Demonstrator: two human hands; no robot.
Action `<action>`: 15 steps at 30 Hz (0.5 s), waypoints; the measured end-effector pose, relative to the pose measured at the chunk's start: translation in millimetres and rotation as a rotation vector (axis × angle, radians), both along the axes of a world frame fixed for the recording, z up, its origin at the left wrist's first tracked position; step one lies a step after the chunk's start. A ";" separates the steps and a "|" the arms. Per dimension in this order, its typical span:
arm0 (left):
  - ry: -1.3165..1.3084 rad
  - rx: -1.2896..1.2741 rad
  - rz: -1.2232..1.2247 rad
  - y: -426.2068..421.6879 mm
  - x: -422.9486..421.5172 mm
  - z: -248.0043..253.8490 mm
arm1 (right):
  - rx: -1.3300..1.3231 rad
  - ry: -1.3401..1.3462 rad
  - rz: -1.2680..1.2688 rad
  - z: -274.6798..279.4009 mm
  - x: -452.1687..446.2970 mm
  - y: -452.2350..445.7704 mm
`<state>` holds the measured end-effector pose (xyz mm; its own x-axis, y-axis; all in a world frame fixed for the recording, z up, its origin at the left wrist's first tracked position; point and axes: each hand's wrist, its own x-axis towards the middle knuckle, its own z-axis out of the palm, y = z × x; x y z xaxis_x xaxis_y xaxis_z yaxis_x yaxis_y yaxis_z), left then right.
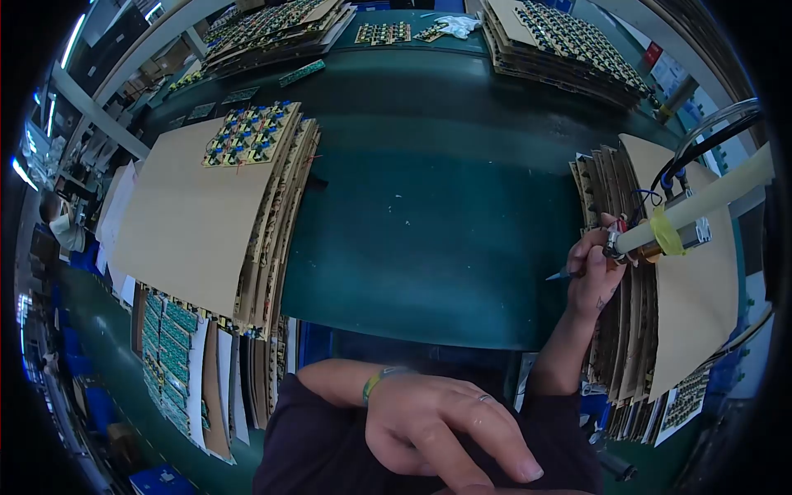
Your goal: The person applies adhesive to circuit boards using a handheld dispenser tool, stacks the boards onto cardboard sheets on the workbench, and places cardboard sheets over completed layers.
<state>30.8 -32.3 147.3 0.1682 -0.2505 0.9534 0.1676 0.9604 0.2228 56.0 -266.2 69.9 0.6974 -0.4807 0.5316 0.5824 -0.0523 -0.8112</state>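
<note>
My right hand [592, 276] is wrapped around a dispensing tool [623, 243] with metal fittings, a pale tube and yellow tape. Its pointed nozzle [557, 275] sticks out to the left of my fingers, above the green work surface [429, 239]. Close to my body, low in the view, is my left hand [441, 425], with a wristband and a ring. Its fingers are apart and stretch toward the lower right; some fingertips are cut off by the frame's bottom edge. Nothing shows in that hand.
At left, a tall stack of cardboard sheets and circuit boards [206, 214] carries one populated board panel [252, 134] on top. Another cardboard stack [693, 272] stands beside my right hand. Further board stacks [569, 49] and a white glove [455, 26] lie at the back.
</note>
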 end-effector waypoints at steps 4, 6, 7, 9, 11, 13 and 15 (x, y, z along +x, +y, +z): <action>0.005 0.006 -0.001 -1.9 2.6 -0.2 | 0.012 0.005 0.014 0.0 -1.1 1.2; 0.007 0.011 -0.003 -3.1 3.1 0.0 | 0.018 0.005 0.016 0.0 -1.1 2.4; 0.008 0.013 -0.005 -3.2 4.0 -0.4 | 0.021 0.003 0.018 -0.2 -1.3 2.6; 0.009 0.013 -0.010 -3.3 5.4 -0.1 | 0.024 -0.001 0.018 -0.4 -1.2 1.9; 0.012 0.012 -0.007 -2.9 6.6 -1.2 | 0.025 -0.006 0.019 -1.0 -1.1 1.9; 0.012 0.014 -0.012 -2.3 7.1 -0.7 | 0.050 0.000 0.026 -1.5 -1.4 2.1; 0.019 0.009 -0.017 -2.0 8.6 -1.8 | 0.055 0.004 0.027 -1.0 -1.3 3.0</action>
<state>39.4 -34.3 145.6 0.1824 -0.2622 0.9476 0.1879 0.9553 0.2281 54.6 -263.3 68.9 0.7126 -0.4899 0.5022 0.5798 0.0083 -0.8147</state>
